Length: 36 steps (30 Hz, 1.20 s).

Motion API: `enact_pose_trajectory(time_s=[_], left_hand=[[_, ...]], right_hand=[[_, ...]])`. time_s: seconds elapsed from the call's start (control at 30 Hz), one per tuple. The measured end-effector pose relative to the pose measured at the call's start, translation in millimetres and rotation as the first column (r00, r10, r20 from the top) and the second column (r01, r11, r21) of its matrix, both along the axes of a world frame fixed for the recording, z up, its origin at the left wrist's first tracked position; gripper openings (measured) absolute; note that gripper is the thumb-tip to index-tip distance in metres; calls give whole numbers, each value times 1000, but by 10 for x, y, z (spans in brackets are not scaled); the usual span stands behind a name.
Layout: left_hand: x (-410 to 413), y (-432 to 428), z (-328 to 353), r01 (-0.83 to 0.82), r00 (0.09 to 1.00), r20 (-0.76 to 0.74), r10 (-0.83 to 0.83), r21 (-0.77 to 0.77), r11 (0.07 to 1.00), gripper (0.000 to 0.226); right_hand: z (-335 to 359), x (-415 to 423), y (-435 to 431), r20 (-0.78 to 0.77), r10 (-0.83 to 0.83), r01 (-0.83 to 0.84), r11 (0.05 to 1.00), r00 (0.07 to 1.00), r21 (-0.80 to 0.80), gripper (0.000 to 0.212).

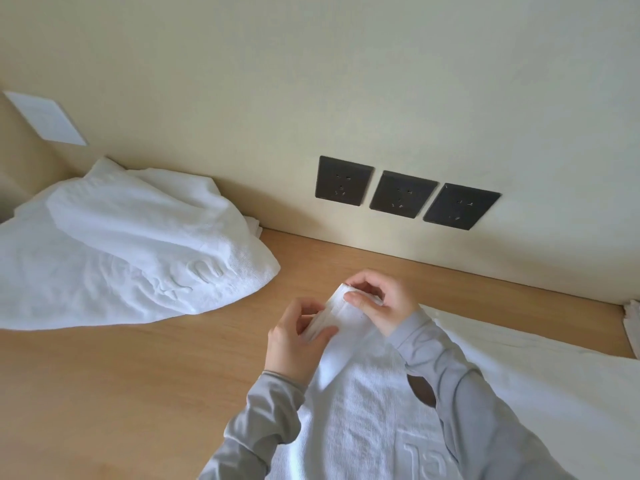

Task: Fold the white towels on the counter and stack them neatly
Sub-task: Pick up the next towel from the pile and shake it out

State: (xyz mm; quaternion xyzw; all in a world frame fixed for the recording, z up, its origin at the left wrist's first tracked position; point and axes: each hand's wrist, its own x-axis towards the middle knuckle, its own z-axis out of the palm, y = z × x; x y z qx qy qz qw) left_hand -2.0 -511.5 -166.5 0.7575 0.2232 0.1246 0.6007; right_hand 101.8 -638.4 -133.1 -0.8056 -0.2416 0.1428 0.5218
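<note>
A white towel (374,420) with raised lettering hangs from my two hands above the wooden counter (138,375). My left hand (294,344) pinches the towel's upper edge from the left. My right hand (384,299) pinches the same gathered corners from the right, thumb on top. A crumpled heap of white towels (121,247) lies at the back left of the counter. Another white towel (540,368) lies spread flat on the right, partly under my right sleeve.
Three dark wall sockets (401,194) sit in the cream wall just above the counter's back edge. A white wall plate (45,117) is on the left wall. A bit of white cloth (632,323) shows at the far right edge.
</note>
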Motion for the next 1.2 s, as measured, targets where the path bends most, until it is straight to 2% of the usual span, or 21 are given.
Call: enact_pose_trajectory(time_s=[0.17,0.33,0.5,0.63,0.67,0.73,0.83,0.93,1.07,1.2], left_hand=[[-62,35,-101,43,996,-84,-41,28,999,26],[-282,143,-245,127,975,-191,-110,79,989,16],[-694,334,-406,180,939,-306,-154,57,982,11],[-964,419,-493,154,910,-395,-129,31,988,13],[-1006,451,-517,127,910,-401,-106,27,992,24],[-1041,517,-534,94,917,-393,-74,33,995,33],[-967,606,-442,66,932,-359,-50,32,997,20],[-850,697,-305,8,962,-273,6,48,999,27],[-590,773,41,26,985,-173,20,259,966,28],[-249,692,507,70,997,-51,-53,426,902,28]], right_hand=[[1,4,1,13,-8,8,1000,1000,7,9],[12,99,-66,17,-217,214,972,976,98,10],[50,208,-97,98,-306,295,949,947,114,3],[133,325,-146,141,-393,370,914,909,167,6],[159,355,-169,147,-405,379,909,903,175,7],[205,394,-224,156,-411,384,906,898,179,10],[261,427,-326,149,-441,412,891,885,191,10],[341,462,-472,137,-501,464,855,855,232,5],[530,528,-713,169,-585,529,800,794,283,5],[865,586,-958,164,-660,556,720,733,415,14]])
